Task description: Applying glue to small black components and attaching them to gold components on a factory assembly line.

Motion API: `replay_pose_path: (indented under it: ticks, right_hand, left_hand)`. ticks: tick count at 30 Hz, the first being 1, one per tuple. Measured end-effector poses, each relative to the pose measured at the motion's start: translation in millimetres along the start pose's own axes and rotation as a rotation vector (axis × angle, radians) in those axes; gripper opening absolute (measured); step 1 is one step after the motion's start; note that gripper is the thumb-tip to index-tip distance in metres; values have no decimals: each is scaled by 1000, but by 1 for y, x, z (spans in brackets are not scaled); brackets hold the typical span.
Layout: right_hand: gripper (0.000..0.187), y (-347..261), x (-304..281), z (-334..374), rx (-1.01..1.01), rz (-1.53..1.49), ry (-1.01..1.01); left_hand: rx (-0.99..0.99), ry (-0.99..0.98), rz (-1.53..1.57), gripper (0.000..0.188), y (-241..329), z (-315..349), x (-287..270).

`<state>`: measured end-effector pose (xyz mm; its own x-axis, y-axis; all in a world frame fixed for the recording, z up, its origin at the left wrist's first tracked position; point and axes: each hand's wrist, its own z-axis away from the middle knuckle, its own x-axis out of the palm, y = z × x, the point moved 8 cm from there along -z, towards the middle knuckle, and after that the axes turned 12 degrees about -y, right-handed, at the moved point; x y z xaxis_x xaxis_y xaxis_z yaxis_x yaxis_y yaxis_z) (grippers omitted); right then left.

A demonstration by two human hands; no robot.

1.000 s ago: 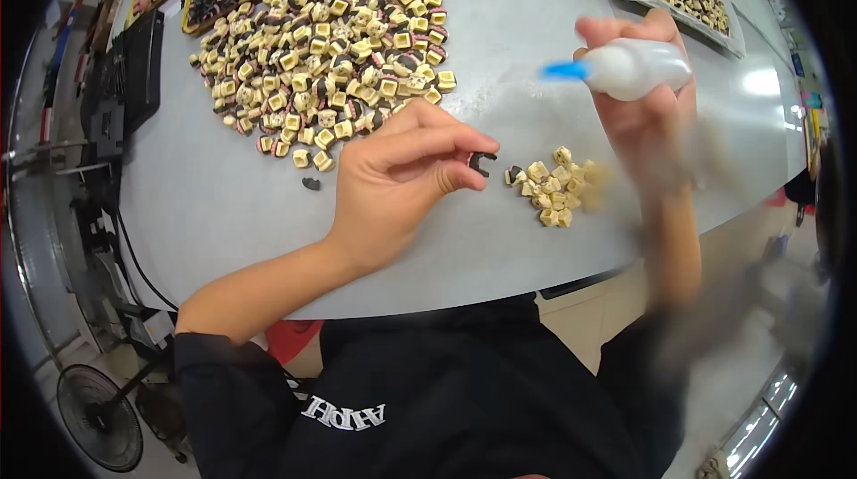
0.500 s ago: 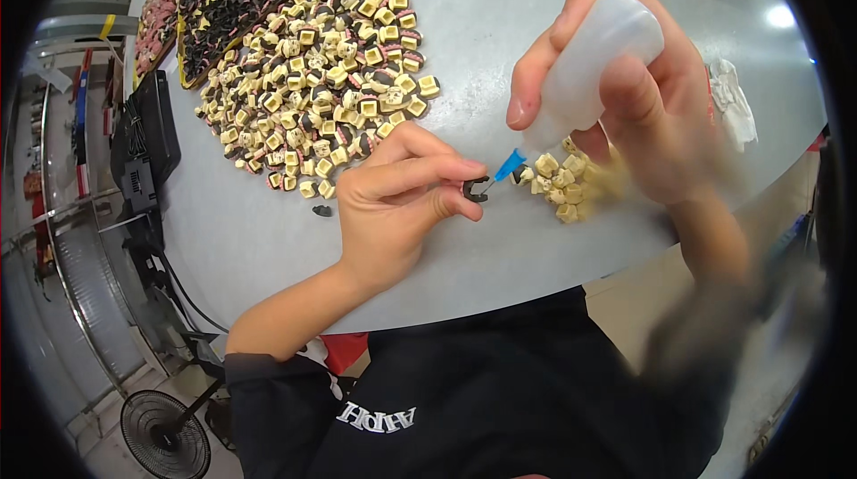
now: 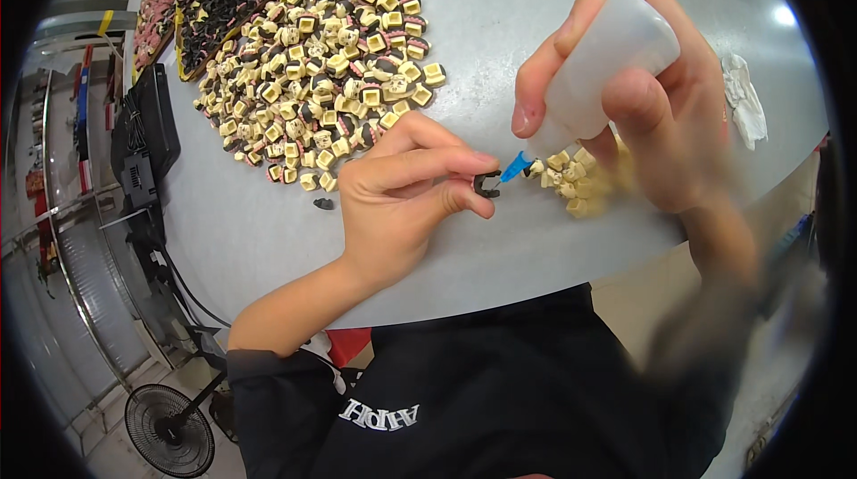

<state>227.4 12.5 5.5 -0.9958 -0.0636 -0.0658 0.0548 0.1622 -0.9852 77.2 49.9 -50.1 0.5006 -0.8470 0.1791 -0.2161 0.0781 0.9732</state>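
Note:
Between the thumb and fingertips of my left hand (image 3: pixel 402 198) is a small black curved piece (image 3: pixel 487 184), its hollow side turned to the right. My right hand (image 3: pixel 661 95) grips a translucent white squeeze bottle (image 3: pixel 611 59), tilted downward. Its blue needle tip (image 3: pixel 517 166) reaches to the black piece, the thin needle at or just inside the hollow. Under the bottle, partly hidden by my right hand, lies a small group of cream-coloured pieces (image 3: pixel 571 183). One loose black piece (image 3: pixel 324 204) rests left of my left hand.
A large heap of small cream and black figure parts (image 3: pixel 312 77) covers the table's (image 3: pixel 482 256) far left. Behind it stand a tray of black pieces (image 3: pixel 219 24) and one of pink pieces (image 3: pixel 159 10). A crumpled white tissue (image 3: pixel 744 102) lies at the right.
Both hands have shifted slightly to the right in the picture, as has the heap's near edge. The needle stays at the black piece, and the bottle is still gripped.

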Motion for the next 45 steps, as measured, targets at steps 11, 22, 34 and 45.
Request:
replay_pose_path:
  ticks: [11, 22, 34, 45]
  right_hand:
    - [31, -3, -2, 0, -127, -223, -88]
    - [30, -16, -8, -1, -108, 40, 67]
    - [34, -6, -13, -2, -19, 44, 35]
    - [30, -3, -33, -12, -50, -115, 181]
  left_hand:
    - [17, -4, -13, 21, -1, -1, 0]
    - [36, 4, -31, 27, -2, 1, -2]
    - [68, -18, -30, 28, -1, -1, -2]
    - [51, -6, 35, 25, -2, -2, -2]
